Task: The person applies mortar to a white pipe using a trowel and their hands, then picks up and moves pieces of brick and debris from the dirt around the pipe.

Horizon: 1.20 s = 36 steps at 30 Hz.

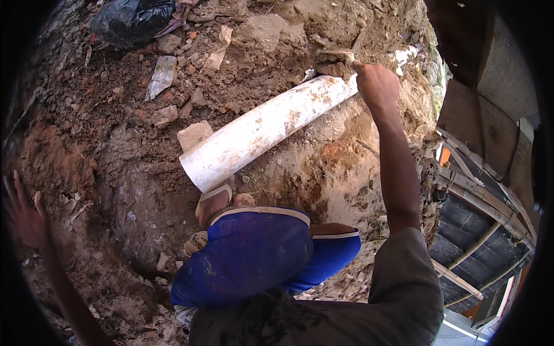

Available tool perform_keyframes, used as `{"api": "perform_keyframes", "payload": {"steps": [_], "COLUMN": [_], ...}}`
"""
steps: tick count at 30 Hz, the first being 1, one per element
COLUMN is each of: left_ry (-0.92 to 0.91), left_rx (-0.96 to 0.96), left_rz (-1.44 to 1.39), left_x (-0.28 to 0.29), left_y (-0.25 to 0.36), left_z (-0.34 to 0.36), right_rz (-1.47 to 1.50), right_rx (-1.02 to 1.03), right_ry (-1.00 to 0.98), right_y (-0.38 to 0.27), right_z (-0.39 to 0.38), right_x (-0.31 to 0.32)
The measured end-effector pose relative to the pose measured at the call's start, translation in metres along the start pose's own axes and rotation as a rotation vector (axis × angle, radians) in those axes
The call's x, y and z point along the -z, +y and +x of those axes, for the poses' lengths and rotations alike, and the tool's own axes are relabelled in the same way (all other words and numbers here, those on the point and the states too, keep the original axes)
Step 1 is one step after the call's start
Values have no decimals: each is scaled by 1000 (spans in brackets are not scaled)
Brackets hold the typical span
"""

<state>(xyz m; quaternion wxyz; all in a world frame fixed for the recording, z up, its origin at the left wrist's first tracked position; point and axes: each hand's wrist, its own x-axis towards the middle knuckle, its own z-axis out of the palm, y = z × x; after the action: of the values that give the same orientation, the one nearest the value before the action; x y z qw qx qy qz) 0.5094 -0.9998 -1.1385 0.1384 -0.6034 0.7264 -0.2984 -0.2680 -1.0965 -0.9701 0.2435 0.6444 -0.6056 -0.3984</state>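
Observation:
A long white pipe (259, 130), smeared with brown mud, slants across the dirt from lower left to upper right. My right hand (378, 85) is closed at its upper far end, around what looks like the handle of a muddy trowel (337, 68). Most of that handle is hidden by my fingers, and the tool's muddy part is against the top of the pipe. Far out to the left, my left hand (26, 216) is held over the soil with its fingers spread, holding nothing. A pale brick piece (195, 135) sits beside the pipe's near end.
Loose earth and rubble surround the pipe. At the far left lies a black plastic bag (133, 22); a crumpled clear wrapper (161, 76) is below it. My sandalled foot (214, 205) is near the pipe's open end. A dark tiled roof (467, 230) lies beyond the edge on the right.

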Motion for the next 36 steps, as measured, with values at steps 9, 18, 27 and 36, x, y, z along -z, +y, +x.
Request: {"api": "perform_keyframes", "payload": {"steps": [9, 18, 27, 36], "left_ry": [1, 271, 313, 317], "left_rx": [78, 82, 75, 86], "left_rz": [-196, -303, -281, -285], "left_x": [17, 66, 79, 75], "left_y": [12, 24, 28, 32], "left_z": [6, 26, 36, 37], "right_rz": [339, 310, 304, 308], "right_rx": [51, 194, 244, 283], "right_ry": [-90, 33, -163, 46], "right_y": [-41, -35, -77, -108], "right_z": [-2, -16, -2, 16], "right_x": [21, 69, 63, 56]}}
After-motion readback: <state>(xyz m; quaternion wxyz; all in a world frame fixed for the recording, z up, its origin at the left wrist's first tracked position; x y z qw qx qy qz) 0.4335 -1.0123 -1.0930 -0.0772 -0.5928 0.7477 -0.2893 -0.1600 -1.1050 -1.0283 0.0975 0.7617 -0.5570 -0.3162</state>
